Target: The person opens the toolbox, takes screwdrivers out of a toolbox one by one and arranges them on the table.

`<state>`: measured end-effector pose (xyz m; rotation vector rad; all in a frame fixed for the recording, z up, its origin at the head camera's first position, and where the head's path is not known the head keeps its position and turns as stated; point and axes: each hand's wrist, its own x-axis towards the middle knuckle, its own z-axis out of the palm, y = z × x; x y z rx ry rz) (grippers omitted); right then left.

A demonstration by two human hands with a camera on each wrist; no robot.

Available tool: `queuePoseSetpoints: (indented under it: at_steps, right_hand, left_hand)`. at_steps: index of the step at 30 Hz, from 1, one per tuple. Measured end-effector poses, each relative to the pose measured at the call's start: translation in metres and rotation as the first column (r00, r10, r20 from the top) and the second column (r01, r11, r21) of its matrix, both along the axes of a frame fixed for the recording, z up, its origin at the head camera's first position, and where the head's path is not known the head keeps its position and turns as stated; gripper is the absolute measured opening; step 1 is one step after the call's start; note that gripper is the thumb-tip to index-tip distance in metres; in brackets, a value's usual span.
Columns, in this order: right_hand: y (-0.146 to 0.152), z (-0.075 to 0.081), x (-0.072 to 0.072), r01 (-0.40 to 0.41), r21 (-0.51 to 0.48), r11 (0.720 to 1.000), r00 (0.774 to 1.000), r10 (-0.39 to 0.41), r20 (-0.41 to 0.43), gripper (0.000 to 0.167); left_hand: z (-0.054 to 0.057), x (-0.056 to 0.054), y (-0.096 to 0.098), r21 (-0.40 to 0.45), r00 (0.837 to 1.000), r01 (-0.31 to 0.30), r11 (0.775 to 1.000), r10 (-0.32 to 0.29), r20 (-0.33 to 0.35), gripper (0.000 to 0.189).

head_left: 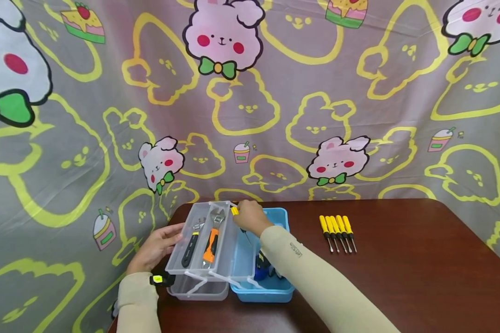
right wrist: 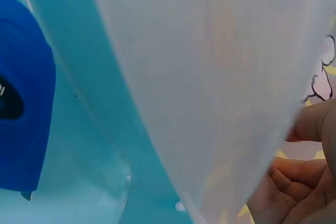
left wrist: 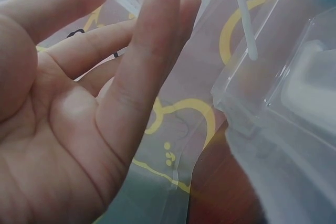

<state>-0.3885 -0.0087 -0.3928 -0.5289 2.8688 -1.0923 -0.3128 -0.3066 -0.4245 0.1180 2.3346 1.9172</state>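
Note:
My right hand (head_left: 252,217) grips a screwdriver with a yellow handle (head_left: 234,211); its thin shaft points down over the toolbox's blue base (head_left: 271,297). My left hand (head_left: 156,245) has its fingers extended and touches the left edge of the raised translucent tray (head_left: 176,270). In the left wrist view the fingers (left wrist: 149,40) are fairly straight. Inside the tray lie an adjustable wrench with an orange handle (head_left: 211,245) and one with a black handle (head_left: 190,249). A rounded blue object (right wrist: 31,77) sits in the base, partly covered in the head view by the right forearm.
Several yellow-handled screwdrivers (head_left: 337,231) lie side by side on the brown table (head_left: 412,259), right of the toolbox. The clear lid (head_left: 206,293) is folded out on the left. White hinge arms (head_left: 222,277) link the trays. A patterned curtain (head_left: 275,115) hangs behind and on both sides.

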Motion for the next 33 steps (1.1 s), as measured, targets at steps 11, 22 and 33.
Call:
queuePoseSetpoints:
  at_steps: [11, 22, 33]
  right_hand:
    - [0.007, 0.006, 0.006, 0.023, -0.054, 0.998, 0.999, -0.021, 0.046, 0.016]
    - [0.018, 0.014, 0.006, -0.001, -0.085, 0.996, 0.999, -0.002, -0.033, 0.012]
    - [0.038, 0.022, 0.003, -0.013, -0.03, 0.999, 0.995, 0.01, -0.097, 0.012]
  left_hand:
    - [-0.001, 0.002, 0.002, -0.035, 0.999, -0.031, 0.999, 0.032, 0.028, 0.057]
    - [0.0, 0.0, 0.001, -0.021, 1.0, -0.016, 1.0, 0.017, 0.011, 0.055]
    - [0.003, 0.002, 0.002, -0.041, 0.999, -0.034, 0.999, 0.035, 0.027, 0.06]
